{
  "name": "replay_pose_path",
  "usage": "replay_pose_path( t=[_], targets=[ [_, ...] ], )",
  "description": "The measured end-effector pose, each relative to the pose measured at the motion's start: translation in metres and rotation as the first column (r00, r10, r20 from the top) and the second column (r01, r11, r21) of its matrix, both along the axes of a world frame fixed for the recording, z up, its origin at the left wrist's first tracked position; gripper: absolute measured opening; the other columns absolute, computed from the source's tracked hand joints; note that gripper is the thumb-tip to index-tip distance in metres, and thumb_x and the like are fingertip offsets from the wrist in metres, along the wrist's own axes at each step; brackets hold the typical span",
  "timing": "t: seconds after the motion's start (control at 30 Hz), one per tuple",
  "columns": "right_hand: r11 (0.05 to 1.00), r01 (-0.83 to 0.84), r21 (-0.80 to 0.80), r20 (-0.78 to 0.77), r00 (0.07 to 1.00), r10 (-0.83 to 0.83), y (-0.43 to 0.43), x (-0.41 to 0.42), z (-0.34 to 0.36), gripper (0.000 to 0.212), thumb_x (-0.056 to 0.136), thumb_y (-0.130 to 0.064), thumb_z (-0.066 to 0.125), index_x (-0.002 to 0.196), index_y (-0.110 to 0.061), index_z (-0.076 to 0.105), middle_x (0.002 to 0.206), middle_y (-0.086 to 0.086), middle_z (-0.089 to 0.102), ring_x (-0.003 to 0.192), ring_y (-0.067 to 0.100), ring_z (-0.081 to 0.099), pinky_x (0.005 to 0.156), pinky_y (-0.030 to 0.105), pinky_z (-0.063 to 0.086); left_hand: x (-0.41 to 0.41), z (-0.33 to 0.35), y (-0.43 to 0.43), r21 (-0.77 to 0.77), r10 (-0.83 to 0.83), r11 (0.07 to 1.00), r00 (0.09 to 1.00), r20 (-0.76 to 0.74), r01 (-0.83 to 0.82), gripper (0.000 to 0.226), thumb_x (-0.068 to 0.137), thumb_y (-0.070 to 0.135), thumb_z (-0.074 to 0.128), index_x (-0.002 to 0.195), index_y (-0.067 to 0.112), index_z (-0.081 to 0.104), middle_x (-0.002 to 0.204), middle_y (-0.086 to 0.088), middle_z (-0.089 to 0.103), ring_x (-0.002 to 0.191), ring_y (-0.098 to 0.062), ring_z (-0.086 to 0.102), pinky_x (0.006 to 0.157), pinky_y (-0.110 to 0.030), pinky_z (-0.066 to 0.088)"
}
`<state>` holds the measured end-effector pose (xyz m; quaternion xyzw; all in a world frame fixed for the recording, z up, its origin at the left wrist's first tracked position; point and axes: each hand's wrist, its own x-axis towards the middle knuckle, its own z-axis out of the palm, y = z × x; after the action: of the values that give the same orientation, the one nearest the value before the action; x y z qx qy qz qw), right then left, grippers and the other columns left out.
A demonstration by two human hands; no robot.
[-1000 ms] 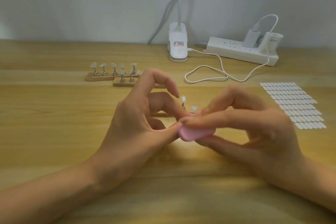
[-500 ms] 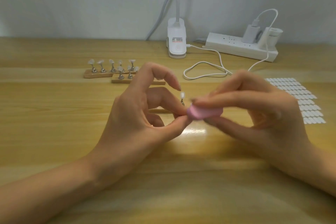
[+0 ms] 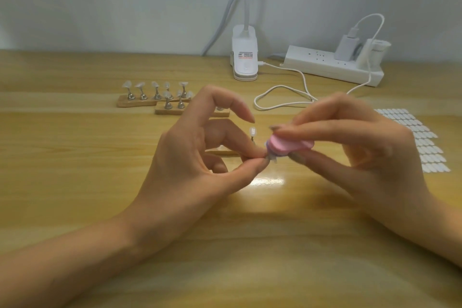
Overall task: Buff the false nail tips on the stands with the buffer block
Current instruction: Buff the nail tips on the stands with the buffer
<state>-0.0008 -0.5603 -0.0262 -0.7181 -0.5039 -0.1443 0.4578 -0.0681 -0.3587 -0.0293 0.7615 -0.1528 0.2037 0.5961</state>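
Observation:
My right hand pinches a pink buffer block between thumb and fingers above the table. My left hand pinches a small nail stand between thumb and middle finger, right under the block's left end; the tip on it is mostly hidden by the block. Just behind my left fingertips another clear nail tip stands on its post. Two wooden stand bases with several nail tips on metal posts sit further back at the left.
A sheet of white adhesive tabs lies at the right. At the back stand a white clip lamp, a power strip with chargers, and a looped white cable. The wooden table fills the view.
The buffer block has moved up and to the right over the stand in my left fingers, and its pink face is now turned more toward me. My left hand holds almost still.

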Motion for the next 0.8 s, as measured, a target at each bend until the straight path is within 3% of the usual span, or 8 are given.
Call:
replay_pose_path(
  t=[0.3, 0.47, 0.57, 0.67, 0.8],
  targets=[
    [1.0, -0.019, -0.001, 0.047, 0.999, 0.019, 0.0015, -0.0012, -0.0021, 0.021, 0.087, -0.016, 0.074, 0.108, -0.018, 0.071, 0.102, -0.002, 0.064, 0.092, 0.017, 0.068, 0.083, 0.028, 0.052, -0.0014, 0.0011, -0.0019, -0.031, -0.02, 0.999, 0.999, -0.033, 0.019, 0.039, 0.076, 0.023, 0.078, 0.103, 0.031, 0.052, 0.075, 0.002, 0.073, 0.065, -0.012, 0.069, 0.04, -0.032, 0.042],
    [0.998, 0.038, 0.049, -0.018, 0.999, -0.037, -0.0016, 0.0024, -0.0018, 0.023, 0.086, -0.018, 0.075, 0.109, -0.021, 0.071, 0.097, 0.001, 0.064, 0.091, 0.024, 0.068, 0.082, 0.038, 0.053, -0.0018, 0.0012, -0.0009, -0.048, -0.018, 0.999, 0.997, -0.075, 0.015, 0.04, 0.076, 0.021, 0.081, 0.101, 0.031, 0.051, 0.078, -0.001, 0.075, 0.067, -0.02, 0.073, 0.042, -0.028, 0.042],
    [1.0, -0.019, 0.021, 0.011, 1.0, 0.018, -0.0003, -0.0019, -0.0032, 0.023, 0.087, -0.019, 0.074, 0.109, -0.024, 0.07, 0.095, -0.003, 0.061, 0.09, 0.02, 0.069, 0.081, 0.033, 0.054, -0.0017, 0.0014, -0.0017, -0.048, -0.03, 0.998, 0.997, -0.072, 0.026, 0.038, 0.075, 0.023, 0.079, 0.099, 0.031, 0.051, 0.076, 0.0, 0.074, 0.064, -0.013, 0.07, 0.042, -0.03, 0.041],
    [0.999, 0.019, 0.03, -0.015, 1.0, -0.019, -0.0002, -0.0007, -0.0023, 0.023, 0.086, -0.02, 0.074, 0.109, -0.022, 0.07, 0.095, 0.001, 0.063, 0.091, 0.024, 0.069, 0.08, 0.039, 0.053, -0.0011, 0.0012, -0.0011, -0.062, -0.031, 0.998, 0.995, -0.099, 0.024, 0.037, 0.076, 0.025, 0.078, 0.098, 0.031, 0.05, 0.078, -0.002, 0.075, 0.068, -0.016, 0.074, 0.044, -0.035, 0.046],
    [1.0, 0.004, -0.002, 0.047, 0.999, -0.003, 0.0005, -0.0028, -0.0023, 0.023, 0.086, -0.019, 0.074, 0.108, -0.023, 0.07, 0.096, 0.0, 0.063, 0.09, 0.017, 0.068, 0.081, 0.03, 0.053, -0.001, 0.0021, -0.0018, -0.089, -0.058, 0.995, 0.993, -0.105, 0.048, 0.036, 0.075, 0.023, 0.077, 0.097, 0.029, 0.05, 0.075, -0.001, 0.074, 0.062, -0.01, 0.068, 0.041, -0.027, 0.039]
  ],
)
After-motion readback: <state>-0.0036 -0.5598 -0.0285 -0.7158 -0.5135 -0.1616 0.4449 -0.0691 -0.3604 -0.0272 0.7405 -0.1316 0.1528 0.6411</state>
